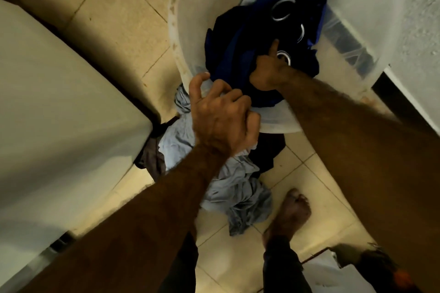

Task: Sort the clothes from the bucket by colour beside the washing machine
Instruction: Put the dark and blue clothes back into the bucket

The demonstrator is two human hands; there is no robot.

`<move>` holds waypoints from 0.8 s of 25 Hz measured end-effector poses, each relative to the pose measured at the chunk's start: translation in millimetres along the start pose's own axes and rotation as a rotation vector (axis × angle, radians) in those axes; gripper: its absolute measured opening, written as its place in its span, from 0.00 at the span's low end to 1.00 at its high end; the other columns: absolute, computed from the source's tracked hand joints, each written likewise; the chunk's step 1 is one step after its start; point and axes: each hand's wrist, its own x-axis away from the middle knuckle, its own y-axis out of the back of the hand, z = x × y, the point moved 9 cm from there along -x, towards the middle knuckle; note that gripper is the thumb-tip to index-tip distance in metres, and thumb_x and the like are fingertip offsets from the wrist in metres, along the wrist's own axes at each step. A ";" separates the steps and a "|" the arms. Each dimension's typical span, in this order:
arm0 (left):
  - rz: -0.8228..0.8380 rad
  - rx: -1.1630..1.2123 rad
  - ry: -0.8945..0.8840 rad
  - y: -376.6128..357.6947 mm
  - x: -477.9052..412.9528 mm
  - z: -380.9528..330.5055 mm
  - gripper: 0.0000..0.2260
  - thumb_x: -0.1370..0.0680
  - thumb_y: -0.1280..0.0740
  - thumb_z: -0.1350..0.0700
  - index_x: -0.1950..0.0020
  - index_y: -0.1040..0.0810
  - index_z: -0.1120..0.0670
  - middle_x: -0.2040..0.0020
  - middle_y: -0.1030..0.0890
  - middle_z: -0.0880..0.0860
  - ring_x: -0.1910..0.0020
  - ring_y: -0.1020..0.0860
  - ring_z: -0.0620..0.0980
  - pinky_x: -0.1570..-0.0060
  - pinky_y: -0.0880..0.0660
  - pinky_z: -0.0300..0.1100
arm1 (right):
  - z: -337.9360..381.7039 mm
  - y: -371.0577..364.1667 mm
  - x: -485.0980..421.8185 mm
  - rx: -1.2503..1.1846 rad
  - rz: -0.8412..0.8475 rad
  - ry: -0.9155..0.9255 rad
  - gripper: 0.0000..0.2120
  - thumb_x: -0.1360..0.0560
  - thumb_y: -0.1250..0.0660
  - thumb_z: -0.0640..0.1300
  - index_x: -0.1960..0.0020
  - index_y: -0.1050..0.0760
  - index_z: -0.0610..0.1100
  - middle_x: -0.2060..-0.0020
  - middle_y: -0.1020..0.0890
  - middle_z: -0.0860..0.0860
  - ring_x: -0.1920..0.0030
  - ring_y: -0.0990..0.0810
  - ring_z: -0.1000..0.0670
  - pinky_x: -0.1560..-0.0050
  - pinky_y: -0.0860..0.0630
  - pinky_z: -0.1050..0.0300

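Gripping the dark blue cloth (pixel 238 54) with shiny rings, our right hand (pixel 266 71) curls tight. At seven o'clock, our left hand (pixel 221 116) holds the bucket (pixel 190 19) rim.

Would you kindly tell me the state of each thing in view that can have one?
Bucket: holds clothes, not yet emptied.
Dark blue cloth: bunched inside the bucket, metal eyelets showing.
Left hand: grips the bucket's near rim.
Right hand: grips the dark blue cloth.
Light blue pile: crumpled on the floor beside the washing machine.
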 end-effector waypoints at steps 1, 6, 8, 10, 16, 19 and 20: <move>0.018 -0.008 0.005 0.1 0.1 -0.8 0.11 0.29 0.36 0.52 0.70 0.23 0.52 0.71 0.21 0.48 0.60 0.22 0.50 0.33 0.36 0.59 | 1.5 4.6 11.2 -0.101 -0.028 -0.007 0.27 0.18 0.40 0.45 0.21 0.39 0.40 0.20 0.49 0.33 0.20 0.49 0.31 0.20 0.47 0.45; 0.085 -0.048 0.004 -2.2 4.5 -0.8 0.13 0.26 0.38 0.50 0.68 0.20 0.52 0.69 0.19 0.47 0.58 0.23 0.50 0.32 0.36 0.58 | 16.1 25.5 124.1 -0.389 -0.543 0.105 0.14 0.17 0.39 0.50 0.43 0.17 0.47 0.48 0.15 0.47 0.48 0.18 0.47 0.48 0.23 0.54; 0.063 -0.034 -0.010 1.1 4.7 -3.3 0.14 0.23 0.39 0.49 0.65 0.19 0.50 0.66 0.18 0.46 0.55 0.22 0.49 0.31 0.37 0.58 | 19.0 32.0 179.2 -0.415 -0.883 0.132 0.12 0.18 0.37 0.48 0.47 0.17 0.45 0.52 0.16 0.49 0.53 0.19 0.50 0.52 0.24 0.56; 0.002 0.049 -0.050 8.6 9.4 -4.4 0.13 0.20 0.39 0.48 0.58 0.18 0.50 0.57 0.17 0.47 0.48 0.22 0.49 0.30 0.37 0.57 | 23.9 19.9 222.9 -0.443 -1.104 0.211 0.10 0.19 0.36 0.47 0.48 0.18 0.43 0.53 0.18 0.47 0.55 0.21 0.50 0.55 0.24 0.58; -0.013 0.133 0.093 9.8 113.4 30.7 0.17 0.21 0.34 0.53 0.34 0.23 0.58 0.29 0.29 0.62 0.29 0.30 0.64 0.31 0.33 0.58 | 35.1 -103.4 218.9 -0.548 -0.841 0.273 0.13 0.18 0.36 0.51 0.52 0.20 0.42 0.56 0.21 0.48 0.58 0.22 0.48 0.62 0.23 0.53; 0.403 -0.026 0.304 -46.2 198.6 79.3 0.23 0.22 0.34 0.47 0.29 0.29 0.54 0.30 0.28 0.58 0.31 0.30 0.61 0.36 0.29 0.58 | 42.5 -170.0 187.5 -0.461 -0.593 0.236 0.12 0.20 0.38 0.50 0.49 0.20 0.44 0.53 0.20 0.47 0.53 0.20 0.46 0.57 0.20 0.49; 0.545 -0.084 0.362 -64.6 224.3 96.8 0.26 0.23 0.33 0.45 0.27 0.31 0.53 0.30 0.29 0.57 0.32 0.30 0.62 0.37 0.28 0.58 | 45.2 -189.9 179.9 -0.441 -0.502 0.227 0.11 0.21 0.37 0.49 0.48 0.20 0.44 0.52 0.20 0.46 0.52 0.19 0.45 0.55 0.20 0.48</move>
